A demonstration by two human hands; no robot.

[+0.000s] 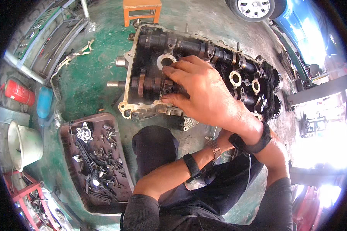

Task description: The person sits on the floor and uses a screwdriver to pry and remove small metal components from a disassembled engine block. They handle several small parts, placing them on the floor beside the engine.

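An oily cylinder head (128, 101) with two camshafts (196, 47) lies in front of me. My right hand (200, 88) reaches across it from the right. Its curled fingers and thumb sit on both sides of a dark camshaft bearing cap (167, 85) on the near camshaft, near the left end. The palm hides part of that camshaft. Beneath my right wrist, my left hand (226, 140) is near the head's lower edge; its fingers are hidden. A watch (214, 149) and a black band (191, 165) are on the left arm.
A brown tray (67, 154) of bolts and metal parts lies at the left. Beyond it are a white bucket (29, 146), a blue bottle (44, 102) and a red fire extinguisher (19, 92). An orange stool (142, 4) stands at the back, a car wheel (254, 7) back right.
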